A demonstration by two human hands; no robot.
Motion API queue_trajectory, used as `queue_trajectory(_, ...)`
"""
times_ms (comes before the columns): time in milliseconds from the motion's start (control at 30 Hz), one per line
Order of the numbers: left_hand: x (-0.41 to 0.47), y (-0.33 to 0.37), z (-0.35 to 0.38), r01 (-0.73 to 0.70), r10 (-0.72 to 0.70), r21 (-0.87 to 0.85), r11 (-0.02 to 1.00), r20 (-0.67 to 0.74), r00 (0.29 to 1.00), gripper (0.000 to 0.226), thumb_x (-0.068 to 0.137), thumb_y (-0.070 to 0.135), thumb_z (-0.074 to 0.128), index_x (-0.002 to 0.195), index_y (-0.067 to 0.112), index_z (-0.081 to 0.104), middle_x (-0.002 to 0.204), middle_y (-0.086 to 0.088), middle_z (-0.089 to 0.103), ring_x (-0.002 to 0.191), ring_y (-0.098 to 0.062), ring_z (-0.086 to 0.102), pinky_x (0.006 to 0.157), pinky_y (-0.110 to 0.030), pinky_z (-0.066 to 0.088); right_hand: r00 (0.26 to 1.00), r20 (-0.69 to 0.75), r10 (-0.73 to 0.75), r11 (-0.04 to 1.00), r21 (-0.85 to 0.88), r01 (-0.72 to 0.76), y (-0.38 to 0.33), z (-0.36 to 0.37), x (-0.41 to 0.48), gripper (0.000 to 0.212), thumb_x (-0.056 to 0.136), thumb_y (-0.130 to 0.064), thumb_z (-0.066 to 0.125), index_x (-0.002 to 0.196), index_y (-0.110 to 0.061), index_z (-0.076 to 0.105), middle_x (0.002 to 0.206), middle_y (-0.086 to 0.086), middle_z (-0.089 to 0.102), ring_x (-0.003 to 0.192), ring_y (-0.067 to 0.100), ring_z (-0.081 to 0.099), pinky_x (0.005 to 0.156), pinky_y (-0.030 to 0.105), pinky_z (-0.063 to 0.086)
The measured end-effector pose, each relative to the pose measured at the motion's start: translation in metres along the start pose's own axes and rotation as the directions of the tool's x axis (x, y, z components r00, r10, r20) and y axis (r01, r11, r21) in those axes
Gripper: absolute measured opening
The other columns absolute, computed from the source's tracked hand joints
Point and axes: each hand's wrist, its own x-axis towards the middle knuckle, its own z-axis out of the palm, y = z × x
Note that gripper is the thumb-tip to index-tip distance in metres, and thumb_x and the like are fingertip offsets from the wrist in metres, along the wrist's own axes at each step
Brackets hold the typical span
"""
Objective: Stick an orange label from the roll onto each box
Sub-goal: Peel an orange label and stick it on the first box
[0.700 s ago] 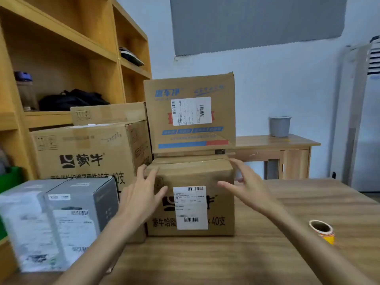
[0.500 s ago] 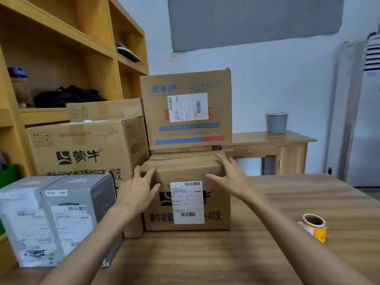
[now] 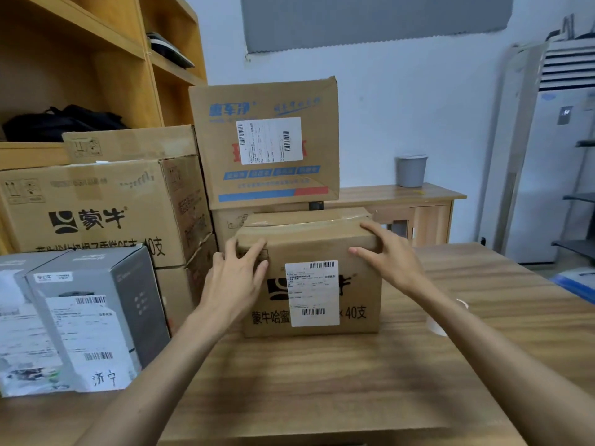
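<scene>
Wooden shelving unit (image 3: pixel 154 101) runs up the left wall with a black bag (image 3: pixel 64 122) slumped on one shelf and something dark and flat (image 3: pixel 169 49) higher up. Behind the wood-grain surface (image 3: pixel 322 381) there's a low wooden cabinet (image 3: pixel 428 220) with a grey bin (image 3: pixel 411 170) on top. A grey panel (image 3: pixel 376 17) hangs on the wall, and a white standing air conditioner (image 3: pixel 553 175) sits far right.

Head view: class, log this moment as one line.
left hand: touches small brown cardboard box, top-left corner | right hand: touches top-right corner | label roll: on wooden table, partly hidden
</scene>
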Motion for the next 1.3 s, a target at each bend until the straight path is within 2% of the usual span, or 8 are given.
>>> queue_trajectory(333,-0.007,0.03,0.023,-0.077,0.114,0.164,0.983,-0.23,0.966,0.051,0.099,0.035,0.056,0.148,0.029,0.045,0.147,-0.022,0.043,0.125,-0.043,0.045,0.097,-0.053,0.043,0.998,0.054,-0.007,0.999,-0.035,0.009,0.026,-0.045,-0.013,0.062,0.085,-0.051,0.07,0.141,-0.036,0.047,0.135,-0.008,0.059,0.119,0.016,0.056,0.1,0.038,0.047)
queue_trajectory(400,-0.012,0.044,0.026,-0.126,0.187,0.192,0.973,-0.341,0.921,0.045,0.094,0.029,0.063,0.137,0.017,0.056,0.141,-0.024,0.05,0.125,-0.043,0.048,0.094,-0.052,0.043,0.997,0.079,-0.009,0.999,0.035,0.007,0.028,-0.054,-0.018,0.064,0.088,-0.051,0.068,0.145,-0.036,0.044,0.14,-0.013,0.053,0.118,0.009,0.055,0.096,0.028,0.046)
queue_trajectory(500,-0.026,0.082,0.044,-0.428,0.44,0.135,0.894,-0.455,0.775,0.028,0.091,0.017,0.065,0.117,0.007,0.066,0.119,-0.017,0.063,0.103,-0.033,0.06,0.077,-0.043,0.048,0.999,-0.012,0.05,0.999,0.002,-0.05,0.046,-0.07,-0.034,0.042,0.092,-0.049,0.063,0.128,-0.027,0.058,0.122,-0.009,0.058,0.095,0.008,0.061,0.081,0.026,0.047)
queue_trajectory(567,-0.036,0.114,0.063,-0.593,0.562,0.035,0.804,-0.368,0.741,0.013,0.092,0.013,0.063,0.104,0.009,0.067,0.106,-0.008,0.064,0.091,-0.026,0.062,0.065,-0.036,0.051,0.995,-0.039,0.09,0.991,-0.097,-0.093,0.065,-0.079,-0.046,0.022,0.093,-0.036,0.064,0.104,-0.018,0.068,0.104,-0.005,0.066,0.082,0.014,0.061,0.072,0.031,0.046)
queue_trajectory(667,-0.045,0.158,0.096,-0.606,0.586,-0.194,0.771,-0.157,0.795,0.006,0.095,0.016,0.058,0.095,0.012,0.063,0.101,-0.002,0.06,0.083,-0.026,0.065,0.055,-0.038,0.049,0.981,0.074,0.181,0.959,-0.234,-0.159,0.098,-0.088,-0.064,0.01,0.091,-0.021,0.063,0.089,-0.015,0.07,0.091,-0.001,0.071,0.077,0.02,0.064,0.072,0.036,0.051)
queue_trajectory(833,-0.041,0.203,0.148,-0.453,0.546,-0.384,0.804,0.178,0.818,0.038,0.094,0.017,0.055,0.132,0.022,0.057,0.138,0.003,0.055,0.114,-0.031,0.06,0.092,-0.044,0.051,0.958,0.153,0.243,0.924,-0.338,-0.181,0.139,-0.089,-0.078,0.014,0.086,-0.012,0.064,0.096,-0.019,0.071,0.088,0.006,0.07,0.075,0.022,0.058,0.066,0.032,0.04)
queue_trajectory(1067,-0.033,0.233,0.181,-0.321,0.52,-0.589,0.742,0.202,0.83,0.062,0.094,0.008,0.056,0.151,0.029,0.042,0.155,0.005,0.045,0.135,-0.026,0.049,0.109,-0.044,0.044,0.95,0.236,0.205,0.948,-0.289,-0.132,0.154,-0.078,-0.08,0.031,0.075,-0.011,0.057,0.103,-0.02,0.067,0.102,-0.005,0.071,0.093,0.018,0.065,0.081,0.038,0.052)
queue_trajectory(1300,-0.033,0.245,0.189,-0.317,0.469,-0.619,0.718,0.094,0.878,0.038,0.095,0.008,0.055,0.129,0.025,0.057,0.129,0.007,0.053,0.109,-0.025,0.06,0.092,-0.041,0.05,0.957,0.211,0.2,0.938,-0.324,-0.124,0.164,-0.074,-0.084,0.021,0.078,-0.003,0.058,0.096,-0.012,0.065,0.087,-0.005,0.06,0.081,0.016,0.051,0.068,0.03,0.036)
